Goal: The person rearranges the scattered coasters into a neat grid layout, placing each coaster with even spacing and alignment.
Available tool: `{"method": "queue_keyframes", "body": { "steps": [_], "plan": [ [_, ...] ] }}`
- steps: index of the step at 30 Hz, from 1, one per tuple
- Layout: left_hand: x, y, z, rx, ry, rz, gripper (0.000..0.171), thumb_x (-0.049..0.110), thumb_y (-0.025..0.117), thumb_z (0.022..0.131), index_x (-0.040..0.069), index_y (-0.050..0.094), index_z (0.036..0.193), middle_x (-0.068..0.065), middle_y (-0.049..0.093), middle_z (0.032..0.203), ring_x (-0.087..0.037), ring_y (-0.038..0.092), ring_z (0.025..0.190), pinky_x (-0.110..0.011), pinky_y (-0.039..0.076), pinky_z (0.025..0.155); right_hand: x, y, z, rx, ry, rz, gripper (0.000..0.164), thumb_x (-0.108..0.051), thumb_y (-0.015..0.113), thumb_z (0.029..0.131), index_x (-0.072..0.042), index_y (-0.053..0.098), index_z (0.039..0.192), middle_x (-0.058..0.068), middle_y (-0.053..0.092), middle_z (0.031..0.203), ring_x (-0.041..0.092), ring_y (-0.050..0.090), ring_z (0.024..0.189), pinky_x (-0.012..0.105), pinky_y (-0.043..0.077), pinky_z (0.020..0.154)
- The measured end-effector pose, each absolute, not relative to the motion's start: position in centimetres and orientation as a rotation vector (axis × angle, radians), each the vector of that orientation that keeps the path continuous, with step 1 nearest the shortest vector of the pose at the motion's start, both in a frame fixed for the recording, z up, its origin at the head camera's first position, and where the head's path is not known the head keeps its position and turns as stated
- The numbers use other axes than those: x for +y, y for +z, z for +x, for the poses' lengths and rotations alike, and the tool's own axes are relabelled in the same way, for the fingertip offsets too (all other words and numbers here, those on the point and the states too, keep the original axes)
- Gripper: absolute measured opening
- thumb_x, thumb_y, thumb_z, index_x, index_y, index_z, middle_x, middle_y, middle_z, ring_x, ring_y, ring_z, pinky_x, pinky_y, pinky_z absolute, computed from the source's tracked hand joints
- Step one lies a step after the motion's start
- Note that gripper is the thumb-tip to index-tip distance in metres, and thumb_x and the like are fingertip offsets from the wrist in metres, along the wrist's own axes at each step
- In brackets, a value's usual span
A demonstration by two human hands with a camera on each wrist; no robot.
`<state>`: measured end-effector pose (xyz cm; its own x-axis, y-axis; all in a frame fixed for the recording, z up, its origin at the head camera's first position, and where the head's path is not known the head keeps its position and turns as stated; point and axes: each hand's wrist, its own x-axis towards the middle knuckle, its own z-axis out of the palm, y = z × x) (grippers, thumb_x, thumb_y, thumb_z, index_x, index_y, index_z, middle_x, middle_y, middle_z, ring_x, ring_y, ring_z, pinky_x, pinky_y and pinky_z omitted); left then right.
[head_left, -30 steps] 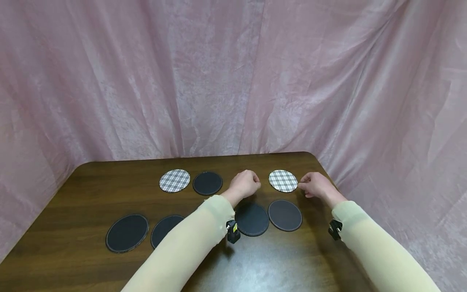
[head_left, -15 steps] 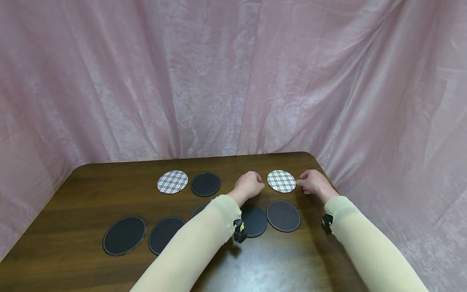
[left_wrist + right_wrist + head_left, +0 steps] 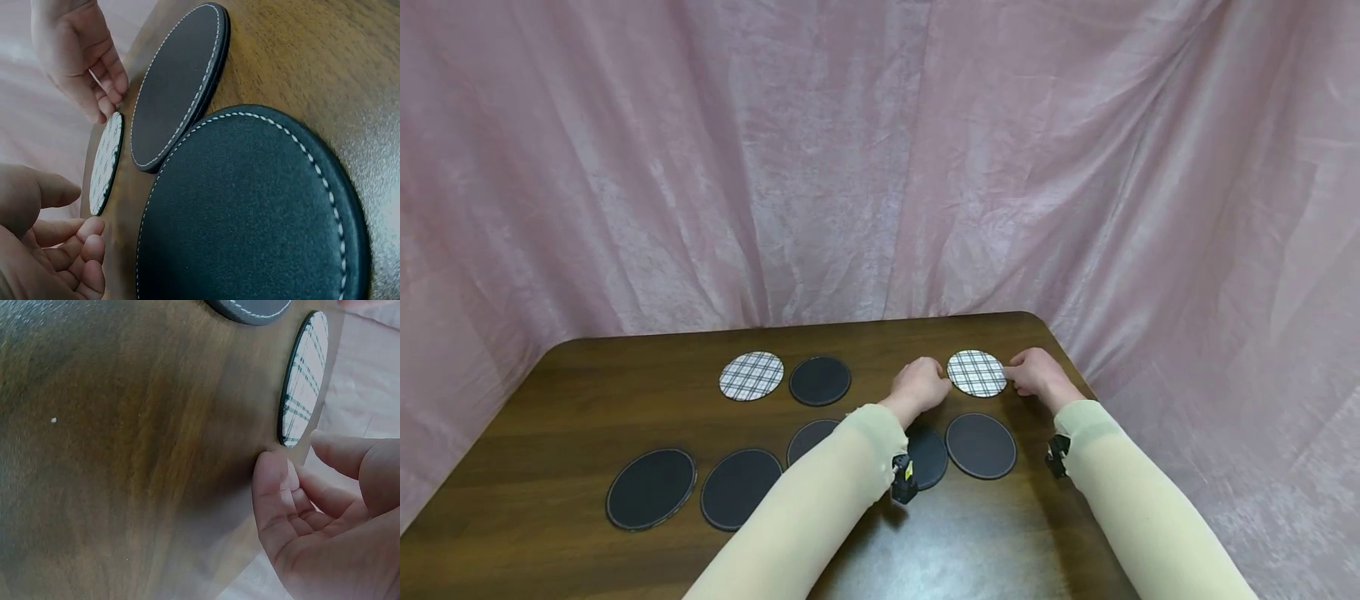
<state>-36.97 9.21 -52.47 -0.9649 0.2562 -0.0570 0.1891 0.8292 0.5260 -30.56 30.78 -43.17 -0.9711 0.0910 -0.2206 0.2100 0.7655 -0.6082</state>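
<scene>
Right of centre in the head view, a plaid-faced round coaster (image 3: 977, 373) lies flat between the two hands. The left hand (image 3: 921, 387), at its left edge, has fingers loosely bent, thumb apart, and grips nothing; the right hand (image 3: 1037, 372), at its right edge, holds thumb and forefinger parted near the rim, and whether either touches is hard to tell. The disc looks thin, so handling it well would call for fingertips worked low under opposite sides of the rim, with even, light pressure to stop it skidding or tipping. The left sleeve (image 3: 820, 508) crosses above the dark stitched coasters in the lower middle, so that forearm is best kept raised. The brown wood-grain tabletop (image 3: 565, 400) shines at lower centre, perhaps a slick surface; a second plaid coaster (image 3: 752, 376) lies on it at centre left. Pink crushed-velvet drapes (image 3: 820, 167) fill the upper frame and right side.
</scene>
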Motion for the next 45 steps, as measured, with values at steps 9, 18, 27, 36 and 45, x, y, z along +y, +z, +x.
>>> {"method": "queue_keyframes", "body": {
  "steps": [9, 18, 27, 36, 45],
  "plan": [
    [9.3, -52.6, -36.5, 2.892, 0.769, 0.369, 0.036, 0.038, 0.067, 0.105, 0.015, 0.080, 0.129, -0.001, 0.075, 0.132, -0.024, 0.070, 0.117, -0.043, 0.057, 0.097, 30.8, -43.8, -30.8, 2.701, -1.134, 0.234, 0.047, -0.002, 0.060, 0.106, 0.021, 0.053, 0.146, 0.038, 0.060, 0.141, 0.031, 0.073, 0.099, 0.033, 0.064, 0.082],
    [9.5, -53.0, -37.0, 2.884, 0.773, 0.359, 0.026, 0.034, 0.071, 0.101, 0.018, 0.073, 0.081, 0.003, 0.067, 0.087, -0.020, 0.061, 0.081, -0.039, 0.052, 0.075, 30.3, -44.0, -30.7, 2.815, -0.966, 0.141, 0.043, -0.003, 0.060, 0.098, 0.018, 0.064, 0.136, 0.033, 0.067, 0.133, 0.020, 0.073, 0.083, 0.033, 0.062, 0.078],
    [9.8, -52.7, -37.6, 2.833, 0.755, 0.263, 0.025, 0.034, 0.070, 0.098, 0.017, 0.072, 0.080, 0.000, 0.071, 0.099, -0.022, 0.064, 0.083, -0.039, 0.052, 0.067, 29.8, -43.5, -31.0, 2.769, -1.022, 0.192, 0.034, 0.001, 0.060, 0.095, 0.016, 0.071, 0.124, 0.021, 0.071, 0.113, 0.014, 0.070, 0.076, 0.025, 0.061, 0.071],
    [10.1, -52.6, -37.9, 2.756, 0.851, 0.280, 0.026, 0.030, 0.071, 0.098, 0.014, 0.070, 0.078, -0.003, 0.066, 0.086, -0.023, 0.062, 0.076, -0.037, 0.049, 0.063, 29.6, -43.6, -31.3, 2.632, -1.263, 0.298, 0.020, 0.006, 0.059, 0.091, 0.011, 0.074, 0.104, 0.013, 0.063, 0.101, 0.009, 0.064, 0.066, 0.024, 0.060, 0.065],
    [9.6, -52.7, -38.0, 2.777, 0.972, 0.197, 0.028, 0.032, 0.075, 0.094, 0.016, 0.066, 0.072, -0.002, 0.067, 0.085, -0.023, 0.061, 0.079, -0.037, 0.051, 0.068, 28.9, -43.3, -30.7, 2.486, -1.521, 0.296, 0.022, 0.007, 0.058, 0.093, 0.020, 0.069, 0.107, 0.007, 0.058, 0.079, 0.007, 0.064, 0.060, 0.021, 0.060, 0.064]
  ]
}}
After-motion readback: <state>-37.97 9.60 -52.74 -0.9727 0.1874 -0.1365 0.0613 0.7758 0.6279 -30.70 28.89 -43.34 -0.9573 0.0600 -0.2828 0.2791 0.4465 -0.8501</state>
